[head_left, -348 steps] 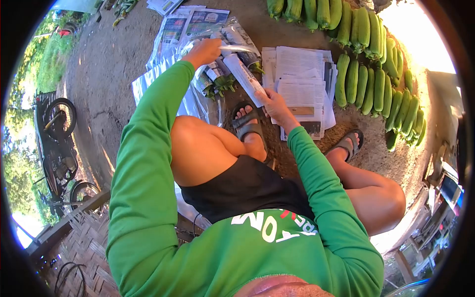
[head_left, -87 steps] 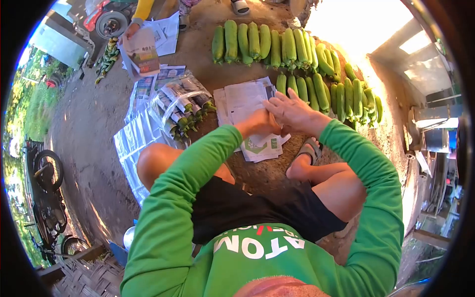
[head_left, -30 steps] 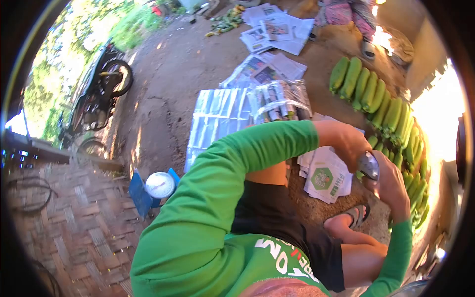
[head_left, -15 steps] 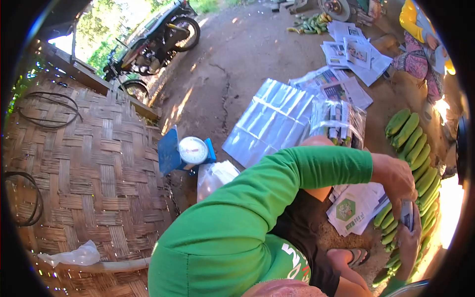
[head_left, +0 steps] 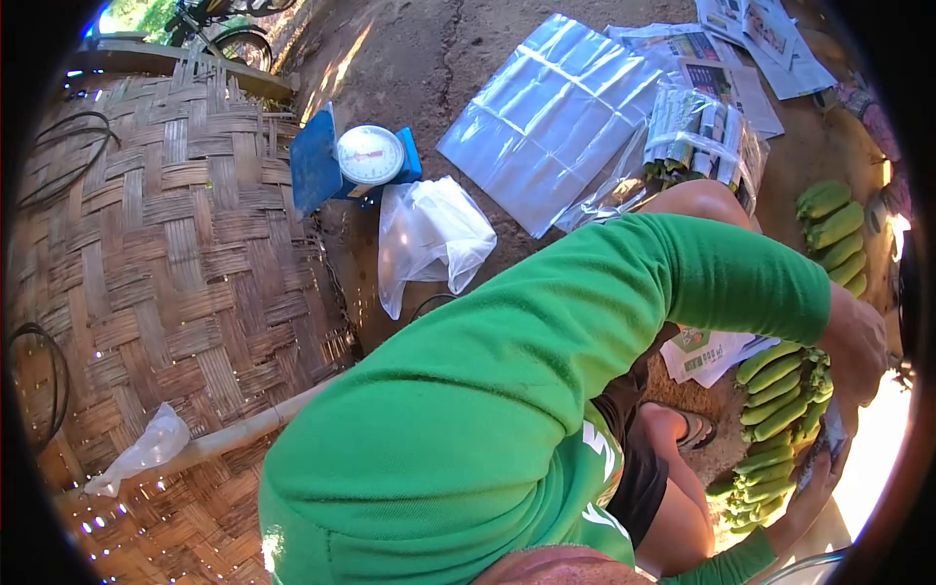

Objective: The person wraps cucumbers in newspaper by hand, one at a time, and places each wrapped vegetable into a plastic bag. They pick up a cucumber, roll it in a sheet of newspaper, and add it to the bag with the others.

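My left hand [head_left: 856, 351] is at the far right, at the end of the long green sleeve, bent down toward a grey-white item [head_left: 832, 434]; its fingertips are hard to make out. Below it, my right hand [head_left: 814, 487] has its fingers round the lower part of that item, which looks like paper or wrapping. Rows of long green vegetables [head_left: 775, 390] lie on the ground beside both hands. More of them [head_left: 834, 229] lie above my left hand. Printed paper sheets [head_left: 712, 353] are just left of the rows.
A plastic-wrapped bundle of newspaper rolls [head_left: 697, 141] rests by my knee, near a shiny plastic sheet [head_left: 551, 122]. A blue scale [head_left: 370, 156] and a white plastic bag [head_left: 434, 234] stand further left, beside a woven mat [head_left: 175, 263]. Another person's patterned clothing [head_left: 880, 132] shows top right.
The view has shifted, so the motorcycle is mostly out of frame. Both hands appear further right and lower, with the grey-white item still between them.
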Available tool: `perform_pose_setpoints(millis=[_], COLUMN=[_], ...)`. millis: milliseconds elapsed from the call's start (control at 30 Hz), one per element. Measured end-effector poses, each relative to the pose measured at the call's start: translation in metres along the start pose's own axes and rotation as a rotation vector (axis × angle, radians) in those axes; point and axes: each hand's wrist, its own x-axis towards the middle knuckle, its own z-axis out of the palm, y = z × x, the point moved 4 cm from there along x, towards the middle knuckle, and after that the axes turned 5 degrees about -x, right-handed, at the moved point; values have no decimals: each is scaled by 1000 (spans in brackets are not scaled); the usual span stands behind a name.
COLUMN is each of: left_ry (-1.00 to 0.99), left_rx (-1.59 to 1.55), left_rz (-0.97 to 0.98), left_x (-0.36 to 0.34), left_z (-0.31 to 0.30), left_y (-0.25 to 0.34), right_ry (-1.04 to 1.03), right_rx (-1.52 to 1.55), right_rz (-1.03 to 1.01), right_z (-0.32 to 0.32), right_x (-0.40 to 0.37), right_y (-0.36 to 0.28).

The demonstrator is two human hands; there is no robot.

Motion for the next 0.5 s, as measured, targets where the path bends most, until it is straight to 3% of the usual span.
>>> perform_pose_setpoints(millis=[167, 200, 267, 300, 367, 433, 500], left_ry=[146, 186, 153, 112, 273, 196, 286], left_rx=[-167, -88, -113, -70, 372, 352, 279], left_rz=[30, -31, -82, -54, 535, 512, 626], left_x=[-6, -20, -38, -24, -45, -52, -71], left_z=[-2, -14, -29, -16, -22, -19, -22], left_y=[-22, -17, -25, -45, -51, -74, -79], right_ry=[141, 183, -8, 2, -38, -149, -156], right_rx=[-166, -181, -248, -233, -230, -223, -213], right_rz=[-29, 41, 97, 24, -26, 31, -110], right_z=[25, 17, 33, 41, 53, 62, 74], right_x=[-4, -3, -1, 5, 16, 28, 49], right_y=[-33, -22, -38, -40, -45, -48, -31])
